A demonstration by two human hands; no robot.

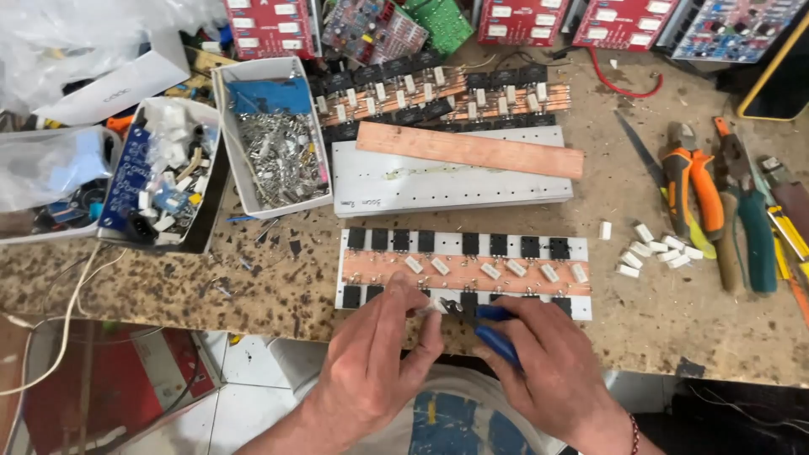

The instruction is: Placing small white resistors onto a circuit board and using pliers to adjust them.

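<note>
The lower row of black transistors on the white assembly board (581, 246) is being partly covered by the left hand (379, 354) and the right hand (548, 362). The jaws of the blue-handled pliers (493, 333) are being hidden between the fingertips, so whatever is being gripped cannot be told. Both forearms are being cut off by the bottom edge. At the top edge, the red circuit boards (522, 18) are being cropped. At the right edge, the yellow-handled tools (788, 232) are being cut off.

Both hands (459, 350) work blue-handled pliers (489, 329) at the transistor board (463, 271).
</note>
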